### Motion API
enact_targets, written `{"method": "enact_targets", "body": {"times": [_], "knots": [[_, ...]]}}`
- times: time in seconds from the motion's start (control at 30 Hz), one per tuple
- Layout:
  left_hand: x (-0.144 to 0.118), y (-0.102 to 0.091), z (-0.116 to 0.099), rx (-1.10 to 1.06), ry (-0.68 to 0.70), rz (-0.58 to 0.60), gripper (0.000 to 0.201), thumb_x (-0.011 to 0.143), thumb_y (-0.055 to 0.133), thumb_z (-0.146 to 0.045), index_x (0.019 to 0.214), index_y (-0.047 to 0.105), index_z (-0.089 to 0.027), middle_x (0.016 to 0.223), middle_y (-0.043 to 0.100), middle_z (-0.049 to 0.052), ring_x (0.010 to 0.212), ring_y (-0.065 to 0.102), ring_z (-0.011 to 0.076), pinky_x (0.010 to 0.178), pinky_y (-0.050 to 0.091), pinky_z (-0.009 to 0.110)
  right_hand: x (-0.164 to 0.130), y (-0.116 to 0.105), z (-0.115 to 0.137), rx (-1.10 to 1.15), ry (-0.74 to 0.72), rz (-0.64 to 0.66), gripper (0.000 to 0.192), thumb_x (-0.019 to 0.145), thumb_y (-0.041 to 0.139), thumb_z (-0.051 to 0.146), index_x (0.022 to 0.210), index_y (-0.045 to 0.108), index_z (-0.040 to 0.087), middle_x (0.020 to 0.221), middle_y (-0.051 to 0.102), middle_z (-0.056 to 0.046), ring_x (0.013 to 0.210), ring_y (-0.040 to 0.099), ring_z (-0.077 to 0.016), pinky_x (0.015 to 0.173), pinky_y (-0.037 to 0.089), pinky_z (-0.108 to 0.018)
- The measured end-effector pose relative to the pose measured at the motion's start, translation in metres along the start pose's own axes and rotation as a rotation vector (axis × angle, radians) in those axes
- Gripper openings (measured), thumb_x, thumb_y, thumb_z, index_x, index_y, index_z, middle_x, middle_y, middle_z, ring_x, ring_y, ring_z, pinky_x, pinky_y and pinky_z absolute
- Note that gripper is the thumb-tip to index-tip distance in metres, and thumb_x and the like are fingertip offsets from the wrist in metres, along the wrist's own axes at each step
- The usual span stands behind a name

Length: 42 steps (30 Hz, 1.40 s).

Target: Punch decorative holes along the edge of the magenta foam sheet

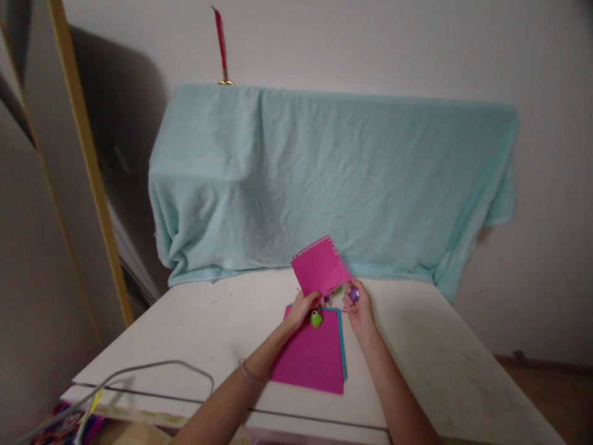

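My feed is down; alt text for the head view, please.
A person's left hand and right hand hold a pink sheet with holes along some edges above a white table, with a small purple object in the right. A green object shows by the left, over larger pink paper; a pale blue cloth hangs behind.

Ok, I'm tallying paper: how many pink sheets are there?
2: one raised sheet with left hand and right hand at its edges, one lower sheet atop blue paper; more may lie hidden beneath.
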<state>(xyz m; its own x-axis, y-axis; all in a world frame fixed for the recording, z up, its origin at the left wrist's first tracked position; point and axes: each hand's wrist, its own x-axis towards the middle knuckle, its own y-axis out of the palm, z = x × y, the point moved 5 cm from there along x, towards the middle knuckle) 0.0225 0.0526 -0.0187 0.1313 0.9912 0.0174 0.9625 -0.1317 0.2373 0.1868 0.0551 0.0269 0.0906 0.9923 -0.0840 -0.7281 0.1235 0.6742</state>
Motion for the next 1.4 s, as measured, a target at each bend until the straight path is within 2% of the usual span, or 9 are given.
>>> {"method": "enact_targets", "body": {"times": [0.13, 0.43, 1.0, 1.4], "knots": [[-0.0005, 0.0025, -0.0031, -0.032, 0.038, 0.032, 0.026, 0.078, 0.063, -0.041, 0.07, 0.062, -0.016, 0.069, 0.064, 0.006, 0.063, 0.057, 0.0155, 0.064, 0.045, 0.027, -0.0016, 0.0005, 0.0018, -0.005, -0.015, 0.002, 0.03, 0.066, 0.078, 0.036, 0.073, 0.053, 0.021, 0.056, 0.051, 0.009, 0.035, 0.027, -0.002, 0.034, 0.019, -0.02], [-0.0019, 0.0019, -0.0039, -0.026, 0.037, 0.014, 0.025, 0.078, 0.063, -0.039, 0.069, 0.064, -0.016, 0.069, 0.066, 0.006, 0.067, 0.059, 0.0167, 0.068, 0.046, 0.027, 0.0011, -0.0009, 0.0002, -0.108, -0.047, 0.007, 0.032, 0.066, 0.077, 0.035, 0.068, 0.048, 0.021, 0.056, 0.049, 0.009, 0.035, 0.026, -0.002, 0.033, 0.019, -0.021], [-0.0006, 0.0026, -0.0045, -0.039, 0.035, 0.011, 0.025, 0.076, 0.064, -0.039, 0.067, 0.062, -0.016, 0.068, 0.065, 0.006, 0.063, 0.057, 0.0147, 0.064, 0.044, 0.026, -0.0023, 0.0004, 0.0005, -0.135, -0.065, -0.021, 0.034, 0.063, 0.08, 0.034, 0.065, 0.049, 0.021, 0.054, 0.047, 0.01, 0.037, 0.027, -0.0025, 0.035, 0.018, -0.021], [-0.0019, 0.003, -0.0078, -0.03, 0.058, 0.047, 0.024, 0.079, 0.061, -0.037, 0.069, 0.063, -0.016, 0.068, 0.064, 0.005, 0.062, 0.057, 0.0147, 0.066, 0.045, 0.027, -0.001, 0.0033, 0.0033, -0.114, -0.105, 0.036, 0.031, 0.065, 0.078, 0.035, 0.066, 0.051, 0.021, 0.059, 0.05, 0.008, 0.038, 0.028, -0.0027, 0.036, 0.019, -0.022]]}}
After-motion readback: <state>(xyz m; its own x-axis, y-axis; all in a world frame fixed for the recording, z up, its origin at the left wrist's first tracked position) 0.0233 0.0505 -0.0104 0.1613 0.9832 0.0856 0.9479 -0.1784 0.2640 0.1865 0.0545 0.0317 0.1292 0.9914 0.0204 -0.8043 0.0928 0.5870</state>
